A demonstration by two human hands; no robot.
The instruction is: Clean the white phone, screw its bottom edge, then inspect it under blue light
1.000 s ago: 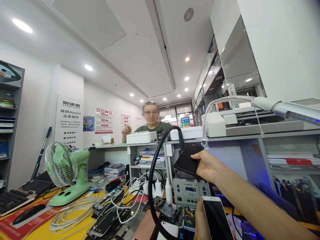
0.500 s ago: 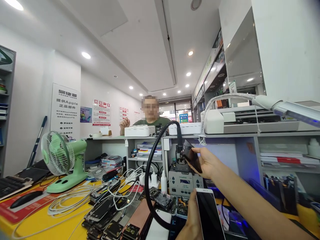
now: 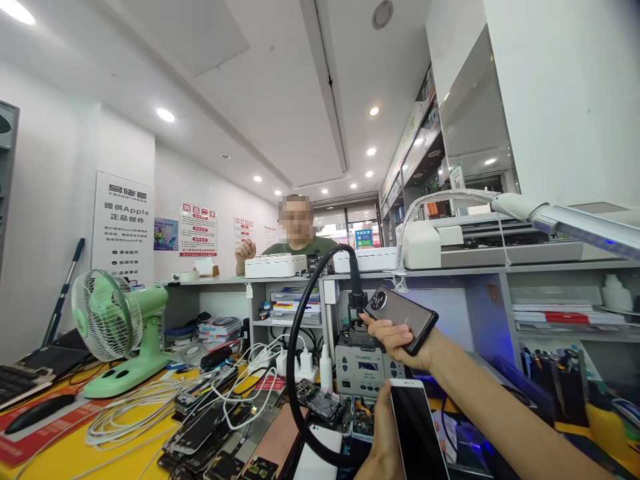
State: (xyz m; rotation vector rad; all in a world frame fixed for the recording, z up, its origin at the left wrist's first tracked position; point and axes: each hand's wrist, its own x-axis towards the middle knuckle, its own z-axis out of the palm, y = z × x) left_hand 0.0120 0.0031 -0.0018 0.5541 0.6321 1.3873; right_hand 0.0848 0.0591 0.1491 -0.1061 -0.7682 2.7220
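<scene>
My right hand (image 3: 395, 339) grips a dark smartphone (image 3: 403, 317) with a round camera ring; its back faces up towards me, and it is tilted in front of the hot air station (image 3: 367, 368). Lower down, my left hand (image 3: 383, 433) is wrapped round a white-framed smartphone (image 3: 417, 427) whose black screen faces me. Part of this phone and hand is cut off by the bottom edge. A thick black hose (image 3: 295, 340) arcs up just left of both hands to a handle held above the station.
Several dismantled phones (image 3: 200, 427) and white cables (image 3: 133, 407) lie on the yellow bench left of the hose. A green fan (image 3: 127, 340) stands farther left. Across the counter (image 3: 465, 272) is a person (image 3: 297, 230). A lamp (image 3: 585, 227) reaches over from the right.
My right hand has turned the dark phone over, so its back and camera ring now show instead of its thin side. The left hand keeps its phone nearly still.
</scene>
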